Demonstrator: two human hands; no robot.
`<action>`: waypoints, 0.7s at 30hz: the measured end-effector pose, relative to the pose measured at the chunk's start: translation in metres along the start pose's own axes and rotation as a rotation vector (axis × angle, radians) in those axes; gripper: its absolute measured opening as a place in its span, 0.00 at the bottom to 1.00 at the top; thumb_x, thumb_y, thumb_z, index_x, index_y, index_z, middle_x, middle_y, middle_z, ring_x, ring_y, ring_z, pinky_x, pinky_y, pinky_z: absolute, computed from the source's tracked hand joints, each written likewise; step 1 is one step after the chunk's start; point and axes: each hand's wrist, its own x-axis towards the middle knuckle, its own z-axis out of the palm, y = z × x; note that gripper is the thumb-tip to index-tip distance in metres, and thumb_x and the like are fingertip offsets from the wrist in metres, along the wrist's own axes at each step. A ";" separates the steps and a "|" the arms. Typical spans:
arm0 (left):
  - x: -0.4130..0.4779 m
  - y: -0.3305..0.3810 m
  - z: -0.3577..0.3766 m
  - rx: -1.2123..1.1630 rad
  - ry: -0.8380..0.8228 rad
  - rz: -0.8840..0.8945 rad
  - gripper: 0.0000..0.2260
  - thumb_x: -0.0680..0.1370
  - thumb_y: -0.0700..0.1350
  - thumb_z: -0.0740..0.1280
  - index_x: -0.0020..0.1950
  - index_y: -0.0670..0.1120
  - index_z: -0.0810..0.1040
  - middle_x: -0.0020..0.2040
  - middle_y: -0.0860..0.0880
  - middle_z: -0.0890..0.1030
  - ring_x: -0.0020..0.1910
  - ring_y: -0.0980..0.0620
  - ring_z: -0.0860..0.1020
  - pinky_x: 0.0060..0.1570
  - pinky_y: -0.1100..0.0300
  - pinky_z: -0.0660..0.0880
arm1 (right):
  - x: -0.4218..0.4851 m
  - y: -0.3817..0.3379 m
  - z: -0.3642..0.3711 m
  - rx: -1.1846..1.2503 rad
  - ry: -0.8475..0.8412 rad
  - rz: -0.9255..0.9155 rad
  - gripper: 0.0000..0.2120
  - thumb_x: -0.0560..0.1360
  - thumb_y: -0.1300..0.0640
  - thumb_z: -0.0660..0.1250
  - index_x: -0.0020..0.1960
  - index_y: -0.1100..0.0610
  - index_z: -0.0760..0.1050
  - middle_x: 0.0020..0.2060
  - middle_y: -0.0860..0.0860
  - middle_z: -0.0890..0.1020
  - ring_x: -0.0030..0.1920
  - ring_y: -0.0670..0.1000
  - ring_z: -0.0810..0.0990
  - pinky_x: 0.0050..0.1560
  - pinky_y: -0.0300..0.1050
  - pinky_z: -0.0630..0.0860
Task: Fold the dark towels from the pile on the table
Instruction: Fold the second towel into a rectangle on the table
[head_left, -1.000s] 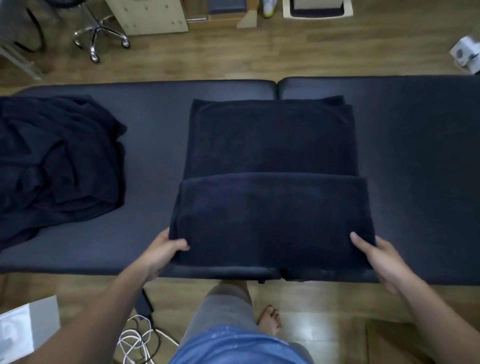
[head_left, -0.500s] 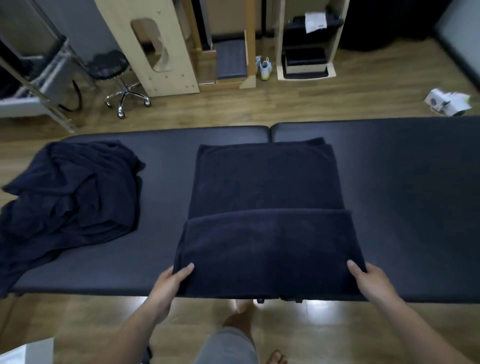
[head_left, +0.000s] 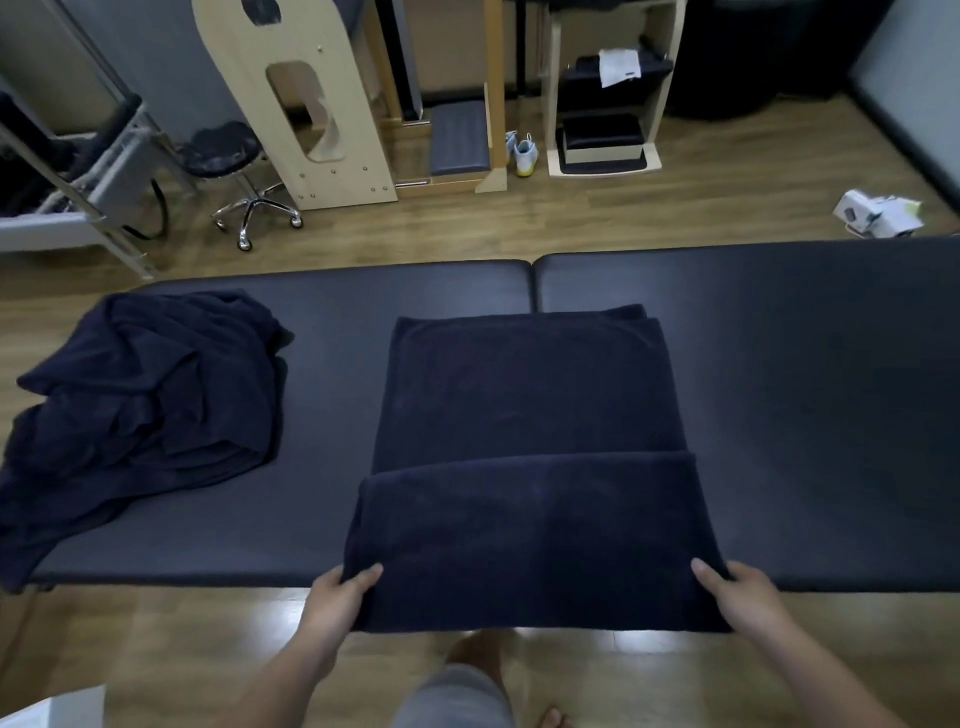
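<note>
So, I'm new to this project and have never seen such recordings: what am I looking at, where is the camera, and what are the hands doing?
There is no machine here: these are a person's two bare hands. Every picture comes from one wide camera worn on the head, looking forward and down, so the arms enter from the bottom. A dark padded table fills the middle. On it lies a dark towel, its near part folded over the rest. The left hand and the right hand each grip a near corner of it. A rumpled pile of more dark towels sits at the left end.
</note>
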 end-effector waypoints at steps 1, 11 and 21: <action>0.001 0.003 0.001 0.029 0.022 0.037 0.04 0.78 0.41 0.70 0.51 0.43 0.81 0.45 0.48 0.84 0.47 0.48 0.81 0.42 0.56 0.75 | 0.000 -0.002 0.000 -0.008 0.014 -0.002 0.15 0.80 0.51 0.66 0.57 0.63 0.80 0.46 0.56 0.82 0.46 0.58 0.80 0.50 0.52 0.75; 0.026 0.031 -0.002 0.485 0.043 0.199 0.13 0.77 0.48 0.69 0.59 0.48 0.72 0.53 0.50 0.79 0.54 0.45 0.78 0.49 0.53 0.72 | 0.003 -0.024 -0.010 -0.095 -0.001 0.141 0.11 0.73 0.51 0.72 0.44 0.60 0.80 0.41 0.56 0.83 0.42 0.59 0.81 0.45 0.53 0.80; 0.026 0.046 0.000 -0.075 -0.173 0.118 0.12 0.76 0.43 0.72 0.60 0.50 0.81 0.53 0.50 0.86 0.55 0.48 0.83 0.53 0.54 0.77 | 0.001 -0.027 -0.002 0.054 -0.064 0.030 0.14 0.75 0.50 0.71 0.58 0.52 0.74 0.47 0.49 0.81 0.47 0.52 0.80 0.43 0.50 0.76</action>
